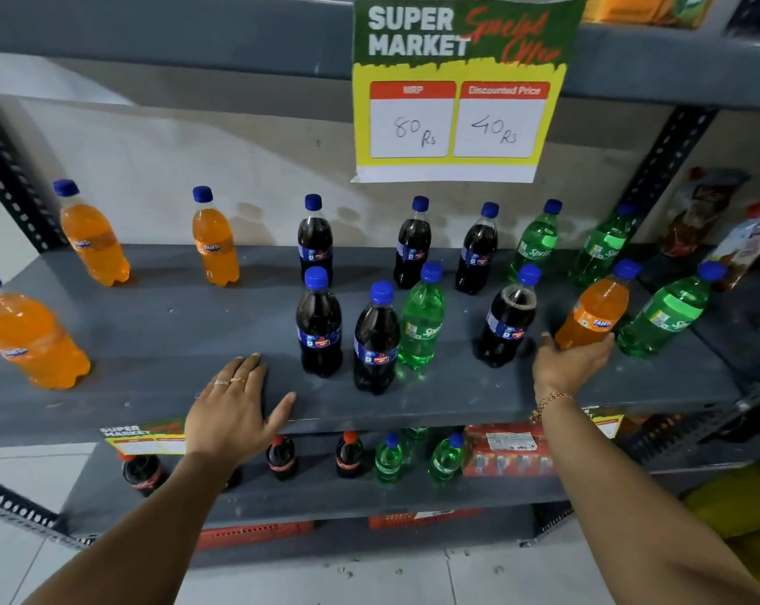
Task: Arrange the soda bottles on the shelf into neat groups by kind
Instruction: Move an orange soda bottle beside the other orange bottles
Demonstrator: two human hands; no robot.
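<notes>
Blue-capped soda bottles stand mixed on the grey shelf (173, 325). Three orange Fanta bottles (214, 246) are on the left. Several dark cola bottles (319, 325) fill the middle, with one green Sprite bottle (421, 318) among them. More green Sprite bottles (537, 242) stand at the right. My right hand (565, 364) wraps around the base of an orange Fanta bottle (596, 312) between a cola bottle (507, 320) and a green bottle (666, 318). My left hand (234, 408) lies flat on the shelf's front edge, fingers spread, holding nothing.
A yellow and green price sign (452, 89) hangs from the shelf above. Snack packets (705, 211) stand at the far right. The lower shelf holds red-capped cola bottles (349, 456), small green bottles (389, 458) and a red pack (507, 451).
</notes>
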